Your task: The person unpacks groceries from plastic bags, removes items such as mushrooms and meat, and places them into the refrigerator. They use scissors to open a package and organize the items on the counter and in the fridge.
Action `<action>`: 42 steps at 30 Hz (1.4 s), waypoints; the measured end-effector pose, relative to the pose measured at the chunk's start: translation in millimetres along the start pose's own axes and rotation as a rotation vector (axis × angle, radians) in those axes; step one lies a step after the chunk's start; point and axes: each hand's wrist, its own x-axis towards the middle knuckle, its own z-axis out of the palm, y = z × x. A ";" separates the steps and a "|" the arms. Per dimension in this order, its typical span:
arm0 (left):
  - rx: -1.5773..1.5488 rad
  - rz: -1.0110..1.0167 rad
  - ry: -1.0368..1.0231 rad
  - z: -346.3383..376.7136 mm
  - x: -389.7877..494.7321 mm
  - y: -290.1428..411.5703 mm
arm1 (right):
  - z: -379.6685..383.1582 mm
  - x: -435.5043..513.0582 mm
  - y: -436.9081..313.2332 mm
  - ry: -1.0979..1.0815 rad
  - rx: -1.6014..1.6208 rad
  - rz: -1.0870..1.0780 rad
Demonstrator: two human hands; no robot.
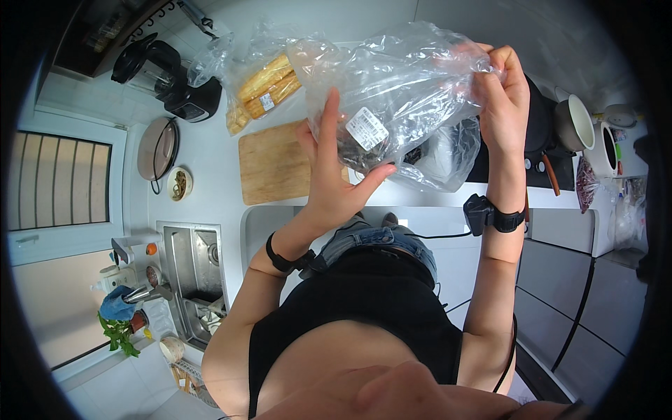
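Note:
A large clear plastic bag (409, 79) with a printed label and dark contents in its lower end is held up over the counter. My right hand (501, 92) pinches its gathered end at the upper right. My left hand (336, 173) supports the lower end near the label, thumb and fingers spread against the plastic. What the dark contents are cannot be told. Behind it, another clear bag (459, 157) with white and dark contents rests on the counter. A wooden cutting board (273, 168) lies partly behind my left hand.
Bagged bread sticks (270, 86) lie behind the board. A blender (191, 100), a bowl of food (181, 184) and a metal sink (194, 257) are at the left. A black stove (559, 176) with a light-coloured pot (575, 123) stands at the right.

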 end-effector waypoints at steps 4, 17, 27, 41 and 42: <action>0.044 0.014 -0.031 -0.6 1.1 -2.3 | -0.6 1.2 -2.1 -0.001 0.016 -0.010; 0.043 0.013 -0.011 1.9 5.8 -1.2 | -0.7 0.7 -4.4 -0.004 -0.007 -0.012; 0.017 -0.005 -0.015 2.7 6.0 -0.4 | -8.0 -16.7 13.0 -0.032 -0.070 0.123; 0.034 0.004 -0.044 6.8 6.4 1.9 | -5.3 -27.4 35.4 -0.109 -0.236 0.163; 0.022 -0.005 -0.045 6.7 6.1 1.7 | -5.0 -27.3 35.5 -0.110 -0.231 0.164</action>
